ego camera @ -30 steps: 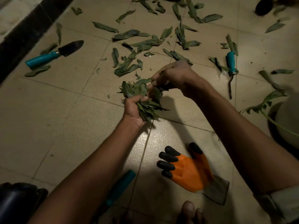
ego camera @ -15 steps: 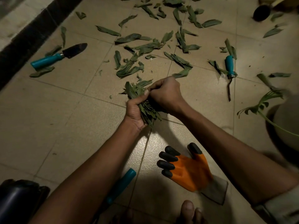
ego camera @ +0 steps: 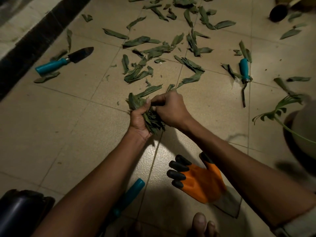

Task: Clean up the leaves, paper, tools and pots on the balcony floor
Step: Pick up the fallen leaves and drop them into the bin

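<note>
My left hand [ego camera: 139, 119] grips a thick bunch of green leaves [ego camera: 152, 119] just above the tiled floor. My right hand [ego camera: 171, 109] is curled against the same bunch from the right, its fingers pinching leaves into it. Several loose leaves [ego camera: 153, 48] lie scattered over the tiles beyond my hands. A teal-handled trowel [ego camera: 65, 60] lies at the far left, a teal-handled weeder [ego camera: 244, 74] at the right, and another teal handle [ego camera: 130, 195] pokes out under my left forearm.
An orange and black glove [ego camera: 200, 182] lies on the floor between my forearms. A pot with a green plant stem [ego camera: 280, 108] sits at the right edge, a dark round pot [ego camera: 277, 12] at top right, a black object [ego camera: 18, 214] at bottom left. My toes [ego camera: 200, 223] show at the bottom.
My right hand drew back from the floor with picked-up leaves and now presses them into the bunch in my left hand. The bunch has grown tighter.
</note>
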